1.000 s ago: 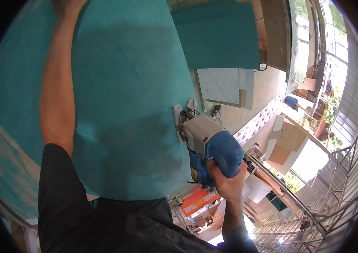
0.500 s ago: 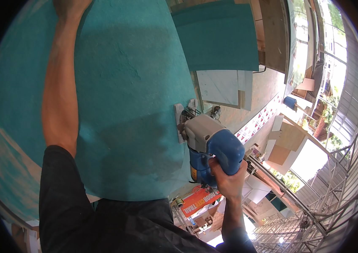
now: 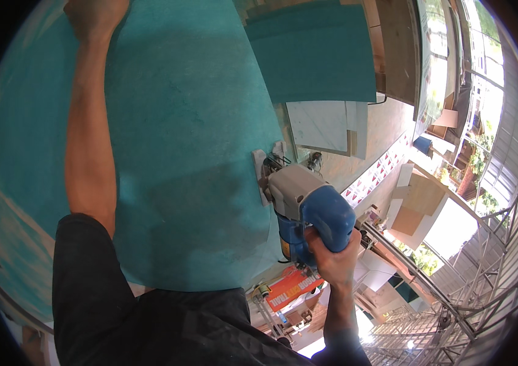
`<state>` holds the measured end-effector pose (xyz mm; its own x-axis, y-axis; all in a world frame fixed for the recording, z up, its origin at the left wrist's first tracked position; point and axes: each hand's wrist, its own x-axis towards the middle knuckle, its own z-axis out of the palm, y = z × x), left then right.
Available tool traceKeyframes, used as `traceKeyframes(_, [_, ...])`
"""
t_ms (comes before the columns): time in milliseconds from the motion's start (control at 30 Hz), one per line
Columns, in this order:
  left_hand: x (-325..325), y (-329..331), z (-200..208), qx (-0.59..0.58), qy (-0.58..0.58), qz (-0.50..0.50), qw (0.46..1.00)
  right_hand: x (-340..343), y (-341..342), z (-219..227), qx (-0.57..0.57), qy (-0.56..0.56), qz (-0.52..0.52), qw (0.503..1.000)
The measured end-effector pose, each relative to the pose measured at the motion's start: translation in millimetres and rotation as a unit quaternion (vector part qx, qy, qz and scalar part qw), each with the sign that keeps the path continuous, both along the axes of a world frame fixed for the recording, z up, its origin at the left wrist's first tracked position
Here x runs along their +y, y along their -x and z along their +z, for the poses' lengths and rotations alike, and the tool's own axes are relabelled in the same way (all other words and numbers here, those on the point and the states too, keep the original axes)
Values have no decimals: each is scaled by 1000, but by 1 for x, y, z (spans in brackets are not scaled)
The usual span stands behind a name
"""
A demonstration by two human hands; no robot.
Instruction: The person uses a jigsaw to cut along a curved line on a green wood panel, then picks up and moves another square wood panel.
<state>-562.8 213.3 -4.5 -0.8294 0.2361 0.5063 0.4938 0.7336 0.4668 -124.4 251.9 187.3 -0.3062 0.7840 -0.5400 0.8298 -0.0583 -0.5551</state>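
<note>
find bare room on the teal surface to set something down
The widest bare patch of the teal surface lies between the left forearm and the blue-and-grey power tool. Another lies between that forearm and the pale streaks. Crowded: the right edge, where the right hand grips the tool, and the lower edge, against dark clothing.

A black top with loose, roughly elbow-length sleeves (image 3: 88, 274) is worn.

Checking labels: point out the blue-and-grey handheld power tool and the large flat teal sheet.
Blue-and-grey handheld power tool (image 3: 296, 188): head view, on its grey housing.
Large flat teal sheet (image 3: 189, 137): head view, on its bare surface.
</note>
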Motion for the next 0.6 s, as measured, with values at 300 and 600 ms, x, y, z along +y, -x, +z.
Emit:
traceKeyframes(300, [-1,5,1,-4,19,9,1000,3,11,1,-1,1,2,1000])
traceKeyframes(600, [-4,8,3,-11,15,4,1000,12,17,5,-9,30,16,999])
